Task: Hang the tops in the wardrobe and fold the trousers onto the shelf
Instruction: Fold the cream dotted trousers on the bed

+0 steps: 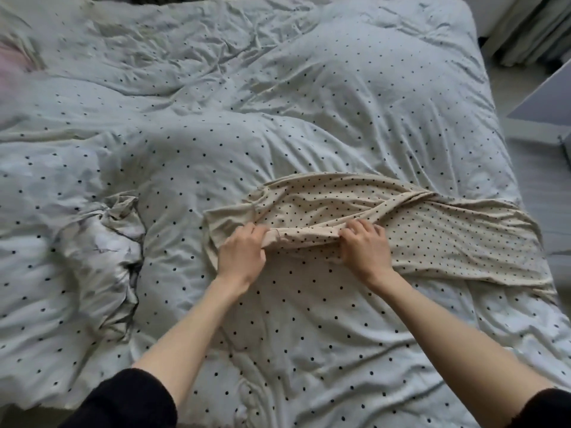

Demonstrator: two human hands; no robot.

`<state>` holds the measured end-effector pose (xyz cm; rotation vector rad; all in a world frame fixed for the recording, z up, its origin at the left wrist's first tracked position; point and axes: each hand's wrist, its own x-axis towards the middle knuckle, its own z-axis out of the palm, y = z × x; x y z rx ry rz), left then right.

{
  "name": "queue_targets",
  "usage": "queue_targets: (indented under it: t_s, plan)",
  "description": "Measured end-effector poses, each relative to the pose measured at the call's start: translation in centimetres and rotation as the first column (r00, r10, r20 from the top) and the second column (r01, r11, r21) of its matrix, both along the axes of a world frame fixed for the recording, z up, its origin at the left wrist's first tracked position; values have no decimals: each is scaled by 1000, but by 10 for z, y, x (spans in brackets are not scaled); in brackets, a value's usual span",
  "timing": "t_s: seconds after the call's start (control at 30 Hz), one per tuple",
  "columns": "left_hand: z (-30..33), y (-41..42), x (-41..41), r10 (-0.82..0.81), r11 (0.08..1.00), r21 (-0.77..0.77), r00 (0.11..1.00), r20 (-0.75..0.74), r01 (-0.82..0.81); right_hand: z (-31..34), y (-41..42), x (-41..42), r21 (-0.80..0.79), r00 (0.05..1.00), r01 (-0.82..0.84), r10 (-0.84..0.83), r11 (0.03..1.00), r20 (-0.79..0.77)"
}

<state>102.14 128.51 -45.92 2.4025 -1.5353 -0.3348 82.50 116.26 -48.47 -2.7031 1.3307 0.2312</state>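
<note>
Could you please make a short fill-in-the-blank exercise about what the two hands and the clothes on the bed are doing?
1. Both hands grip the ____ dotted garment.
2. The left hand and the right hand hold its near ____.
3. The crumpled marbled garment lies to the ____ of the left hand.
4. Everything lies on a dotted ____.

Missing words: beige; edge; left; duvet

— Where are our arms?

— Both reach forward, bare below black sleeves (123, 400) pushed up near the elbows, forearms angling inward.

— And our hands?

— Our left hand (242, 253) is knuckles up, fingers curled round a gathered fold of cloth. Our right hand (364, 245) sits just beside it, fingers bent and pinching the same fold. Both wrists are fairly straight.
</note>
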Motion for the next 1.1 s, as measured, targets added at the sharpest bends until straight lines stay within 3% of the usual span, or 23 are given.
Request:
queue_targets:
  t_s: [0.17, 0.37, 0.43, 0.53, 0.67, 0.87, 0.93, 1.0, 1.1]
  plan:
    - [40, -48, 65, 79, 948, 313, 993, -82, -50, 26, -27, 31, 7, 987, 99, -99, 995, 127]
    - [33, -101, 115, 236, 965, 108, 971, 40, -239, 32, -89, 86, -1, 923, 232, -220, 973, 317]
    - [17, -99, 118, 312, 945, 112, 950, -24, -308, 22, -88, 98, 11, 879, 261, -243, 965, 411]
    - [-11, -70, 105, 474, 881, 110, 857, -203, -461, -5, -45, 104, 38, 902, 82, -90, 996, 423]
    - [-33, -23, 88, 687, 706, 112, 638, -347, -699, -27, 2, 105, 79, 950, -71, 43, 994, 310]
    - [-39, -14, 100, 638, 678, 162, 465, -614, -717, -30, 9, 122, 224, 915, 16, -105, 974, 389]
    - [-38, -12, 107, 615, 672, 137, 445, -651, -727, -20, 1, 130, 211, 872, 63, -157, 975, 463]
    - [-34, -10, 116, 590, 691, 100, 478, -651, -716, -9, -9, 143, 151, 839, 54, -127, 987, 529]
    - [-26, -10, 129, 524, 689, 68, 431, -735, -722, 2, -19, 164, 107, 873, -59, -1, 993, 488]
